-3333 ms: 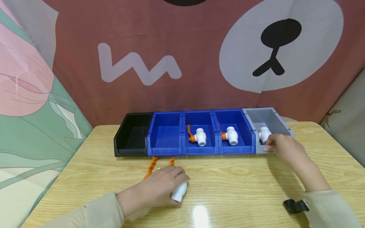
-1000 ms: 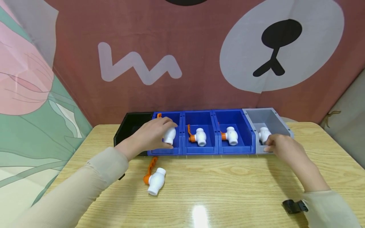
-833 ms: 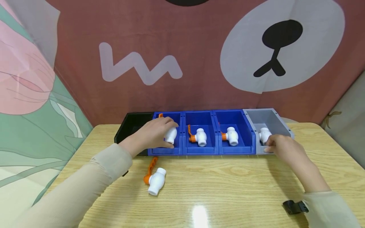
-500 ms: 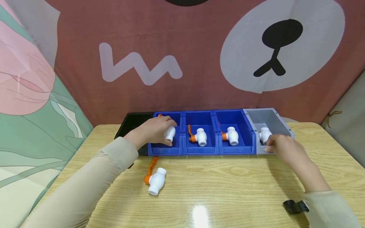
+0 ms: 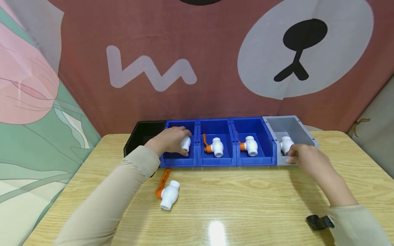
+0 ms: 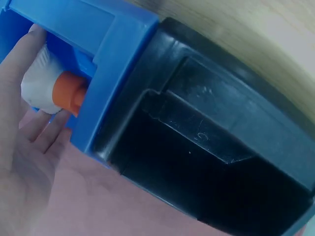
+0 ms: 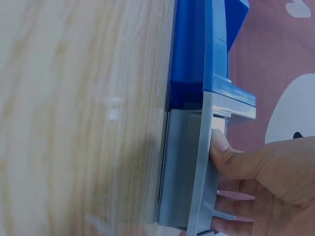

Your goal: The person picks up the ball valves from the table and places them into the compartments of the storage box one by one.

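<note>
My left hand (image 5: 172, 139) reaches into the leftmost blue bin (image 5: 178, 163) and holds a white ball valve (image 5: 186, 143) with an orange handle. In the left wrist view, the thumb and fingers lie on either side of the valve's white body (image 6: 40, 83), with its orange stem (image 6: 70, 92) towards the black bin. My right hand (image 5: 309, 158) is at the front of the grey bin (image 5: 301, 131). Its thumb and forefinger close around the lower end of another white valve (image 5: 286, 144); the contact is partly hidden. A third valve (image 5: 170, 195) lies on the table.
At the row's left end stands a black bin (image 5: 144, 131). The middle blue bin (image 5: 215, 128) and the right blue bin (image 5: 246, 126) each hold a white and orange valve. The wooden table (image 5: 246, 198) extends in front; a printed cloth hangs behind.
My left hand has carried a valve from the table up into the leftmost blue bin, then shifted slightly there as the forearm swung right. The right hand has stayed in place.
</note>
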Motion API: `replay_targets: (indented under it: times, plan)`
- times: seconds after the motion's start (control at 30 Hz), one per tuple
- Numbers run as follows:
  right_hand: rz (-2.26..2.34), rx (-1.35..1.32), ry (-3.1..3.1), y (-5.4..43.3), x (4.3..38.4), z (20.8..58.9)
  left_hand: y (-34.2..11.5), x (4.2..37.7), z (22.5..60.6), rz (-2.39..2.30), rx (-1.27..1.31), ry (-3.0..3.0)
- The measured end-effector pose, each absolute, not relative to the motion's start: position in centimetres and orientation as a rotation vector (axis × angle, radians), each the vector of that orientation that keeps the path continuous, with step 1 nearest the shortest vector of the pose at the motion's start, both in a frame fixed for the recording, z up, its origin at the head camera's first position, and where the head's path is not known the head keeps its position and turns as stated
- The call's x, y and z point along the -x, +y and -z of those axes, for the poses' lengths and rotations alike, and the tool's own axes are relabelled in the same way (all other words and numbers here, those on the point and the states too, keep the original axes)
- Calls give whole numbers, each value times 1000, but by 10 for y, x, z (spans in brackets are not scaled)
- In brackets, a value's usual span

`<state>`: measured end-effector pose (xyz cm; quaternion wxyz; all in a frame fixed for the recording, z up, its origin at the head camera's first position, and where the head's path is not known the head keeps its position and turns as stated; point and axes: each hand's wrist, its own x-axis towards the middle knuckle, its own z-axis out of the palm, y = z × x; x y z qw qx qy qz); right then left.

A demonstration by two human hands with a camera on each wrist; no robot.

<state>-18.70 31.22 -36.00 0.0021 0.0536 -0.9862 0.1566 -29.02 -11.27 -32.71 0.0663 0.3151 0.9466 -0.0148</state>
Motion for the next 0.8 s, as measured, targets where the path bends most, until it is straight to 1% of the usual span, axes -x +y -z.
replay_targets:
  times: [0.2, 0.8]
  plan:
    - [-481, -172, -3098, 312, 187, 360, -111, 293, 332, 66, -899, 2849]
    - [-487, -167, -3091, 312, 187, 359, -102, 293, 345, 127, -876, 2801]
